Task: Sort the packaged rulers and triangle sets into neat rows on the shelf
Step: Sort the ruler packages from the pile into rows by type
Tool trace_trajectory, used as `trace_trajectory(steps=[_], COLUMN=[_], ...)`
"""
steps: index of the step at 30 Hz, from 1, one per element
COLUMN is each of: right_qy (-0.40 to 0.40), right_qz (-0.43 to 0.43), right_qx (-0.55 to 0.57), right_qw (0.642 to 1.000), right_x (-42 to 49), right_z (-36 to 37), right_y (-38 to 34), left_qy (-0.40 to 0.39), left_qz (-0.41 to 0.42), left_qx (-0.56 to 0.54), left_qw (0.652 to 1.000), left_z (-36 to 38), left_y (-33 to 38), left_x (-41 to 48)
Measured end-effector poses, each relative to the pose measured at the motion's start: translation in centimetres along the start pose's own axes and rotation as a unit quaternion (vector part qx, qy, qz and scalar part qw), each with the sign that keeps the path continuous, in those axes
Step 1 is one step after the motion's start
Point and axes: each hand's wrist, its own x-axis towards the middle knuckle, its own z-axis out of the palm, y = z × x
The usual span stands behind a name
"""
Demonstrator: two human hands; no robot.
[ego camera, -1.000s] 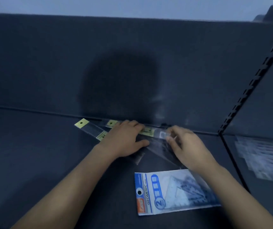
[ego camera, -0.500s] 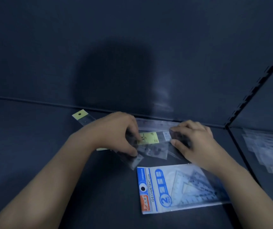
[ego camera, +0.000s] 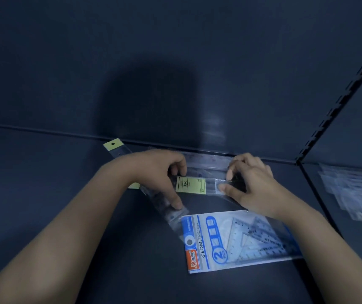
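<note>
Both hands busy at the back of the shelf, sharing one labelled ruler packet. Left hand: fingers curled over the packet's label end, thumb reaching toward the front edge with its tip down on a second, slanting ruler packet. Right hand: thumb and forefinger pinching the clear sleeve at the other end. Neither is loose.

Labelled packet sits between the two hands, just in front of a third ruler packet that lies flat along the shelf's back edge. Its long axis runs side to side, near parallel to that back edge and to the ruler behind it. A hand at each end, neither nearer; from here I cannot tell whether it is lifted or resting on the shelf.

A yellow-headed ruler packet pokes out beyond the left wrist, angled across the row. The triangle set lies flat toward the front edge, under the right forearm, header end to the left.

Judgement: the packet looks about ready to be set down parallel against the back-edge ruler. The two slanted packets would need turning to match. The triangle set awaits its own row.

Past the slotted upright, on the next shelf, is a stack of clear packets.
</note>
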Motion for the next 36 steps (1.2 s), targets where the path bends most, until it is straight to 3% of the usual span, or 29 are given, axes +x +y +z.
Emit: trace_trajectory(steps=[3,8,11,14,19,23,29,36], right_qy=[-0.011,-0.016,-0.122,-0.218,-0.200,-0.221,-0.236,-0.177], right_qz=[-0.008,-0.008,-0.007,0.008,0.048,0.057,0.076,0.117], right_qx=[0.003,0.083,0.068,-0.001,-0.040,-0.032,-0.020,0.157], right_qw=[1.000,0.996,0.990,0.976,0.978,0.973,0.969,0.965], right_x=[0.1,-0.5,-1.5,-3.0,-4.5,-4.3,-3.8,-4.2], right_z=[0.2,-2.0,-4.5,-4.6,-3.8,-3.9,-4.2,-6.1], right_y=[-0.5,-2.2,-3.8,-5.2,-5.2,-5.2,-5.4,-4.2], left_qy=[-0.036,0.010,-0.002,0.043,0.181,0.216,0.195,0.136], left_qz=[-0.030,-0.028,0.022,0.094,0.149,0.158,0.163,0.130], left_qx=[0.038,0.080,0.074,0.004,-0.071,-0.142,-0.239,-0.405], left_qw=[0.998,0.996,0.997,0.995,0.970,0.953,0.937,0.895], left_z=[-0.4,0.2,0.3,0.2,0.2,0.3,0.4,0.7], left_y=[-0.2,0.1,0.1,0.2,0.6,0.7,1.0,2.0], left_x=[-0.4,0.2,0.4,0.4,0.4,0.3,0.2,0.9])
